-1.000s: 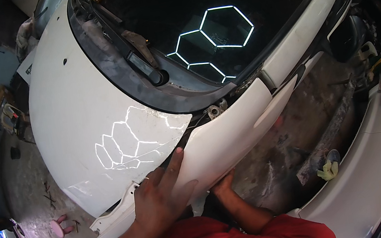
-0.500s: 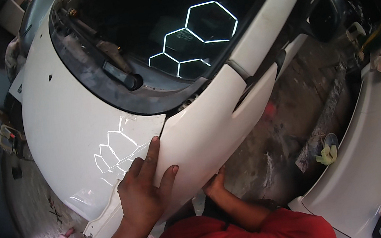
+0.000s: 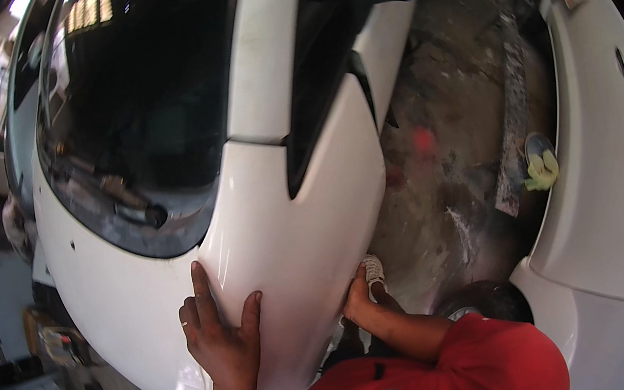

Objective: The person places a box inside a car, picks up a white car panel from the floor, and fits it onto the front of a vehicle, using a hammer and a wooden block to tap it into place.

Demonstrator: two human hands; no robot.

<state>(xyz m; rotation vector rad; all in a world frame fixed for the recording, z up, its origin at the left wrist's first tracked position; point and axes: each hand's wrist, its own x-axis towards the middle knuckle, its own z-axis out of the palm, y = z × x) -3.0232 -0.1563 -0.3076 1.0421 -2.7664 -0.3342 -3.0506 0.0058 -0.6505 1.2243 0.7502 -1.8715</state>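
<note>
I've got the left hand [image 3: 223, 345] spread wide on the near side, index stretched along the seam, thumb splayed out over the fender [image 3: 300, 248], nothing gripped; ring on one finger; right hand [image 3: 358, 296] at the fender's outer lower edge, fingers partly hidden, can't tell how tightly they close; fender is white, lies between both hands, its upper corner beside the windshield [image 3: 152, 82]; hood [image 3: 120, 302] just left of the seam, also white; wiper [image 3: 107, 184] at the glass base; red shirt [image 3: 441, 372] at lower edge; light shoe [image 3: 373, 269] just beyond the right hand; further right, stained floor [image 3: 470, 125], then a second white car [image 3: 606, 185] with a yellow cloth [image 3: 541, 171] near its side; dark wheel [image 3: 502, 297] between shirt and that car.
</note>
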